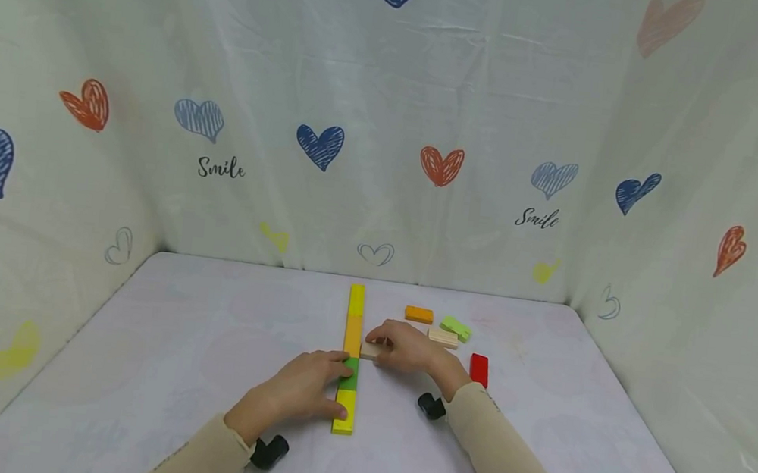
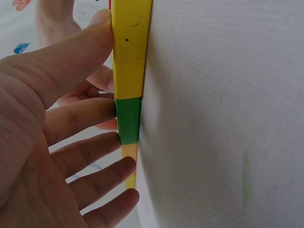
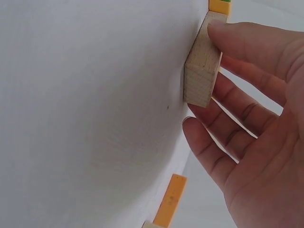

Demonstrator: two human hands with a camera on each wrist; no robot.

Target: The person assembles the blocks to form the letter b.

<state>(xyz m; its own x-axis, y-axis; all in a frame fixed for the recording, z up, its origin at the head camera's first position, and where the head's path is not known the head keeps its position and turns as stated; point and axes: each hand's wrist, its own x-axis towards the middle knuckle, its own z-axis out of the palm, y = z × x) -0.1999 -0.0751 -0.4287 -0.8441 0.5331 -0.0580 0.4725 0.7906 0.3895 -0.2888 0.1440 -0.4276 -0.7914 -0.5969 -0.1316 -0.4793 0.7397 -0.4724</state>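
Observation:
Several coloured blocks lie end to end in a straight row: a far yellow block (image 1: 356, 300), an orange block (image 1: 353, 335), a green block (image 1: 350, 384) and a near yellow block (image 1: 343, 426). My left hand (image 1: 299, 387) rests along the row's left side, fingers spread and fairly straight. In the left wrist view its thumb touches the near yellow block (image 2: 128, 61) and its fingertips meet the green block (image 2: 128, 121). From the right, my right hand (image 1: 409, 348) pinches a plain wooden block (image 3: 202, 66), which lies crosswise with one end at the orange block.
To the right lie a loose orange block (image 1: 419, 314), a light green block (image 1: 455, 328), another plain wooden block (image 1: 443, 339) and a red block (image 1: 479, 369). A white cloth covers the table (image 1: 207, 311). Behind it hangs a heart-patterned curtain (image 1: 381, 214).

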